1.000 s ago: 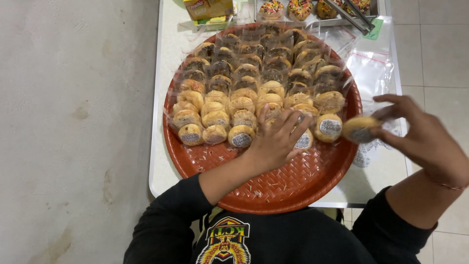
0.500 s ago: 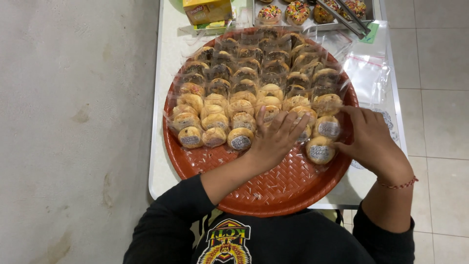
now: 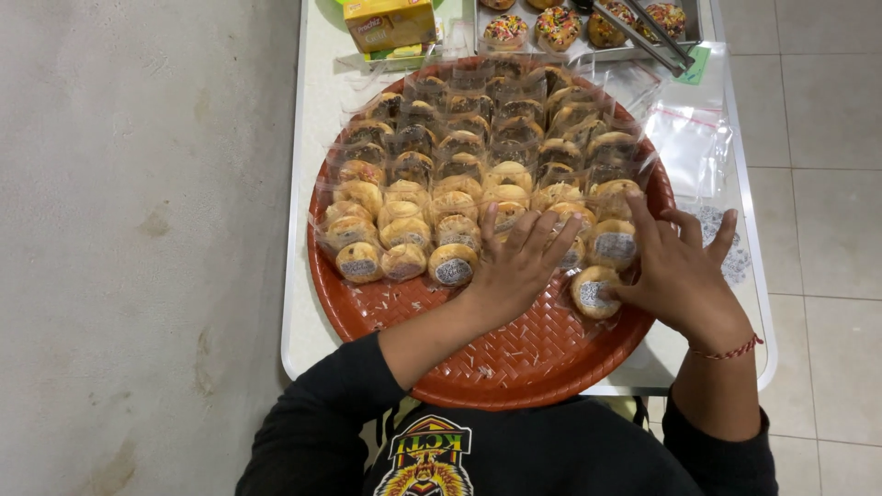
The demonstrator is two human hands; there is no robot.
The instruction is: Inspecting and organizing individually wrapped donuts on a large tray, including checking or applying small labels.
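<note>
Left hand: my left hand (image 3: 519, 266) lies flat, fingers spread, on wrapped pastries in the front rows, gripping nothing.
Right hand: my right hand (image 3: 682, 271) fingertips press a wrapped pastry (image 3: 595, 292).
Pastry location: on the red woven tray (image 3: 514, 354), near its right front edge.

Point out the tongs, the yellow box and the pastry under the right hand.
tongs (image 3: 654, 35): head view, on the metal arms.
yellow box (image 3: 390, 23): head view, on its top face.
pastry (image 3: 594, 292): head view, on its wrapped top beside the right hand (image 3: 684, 271).
</note>
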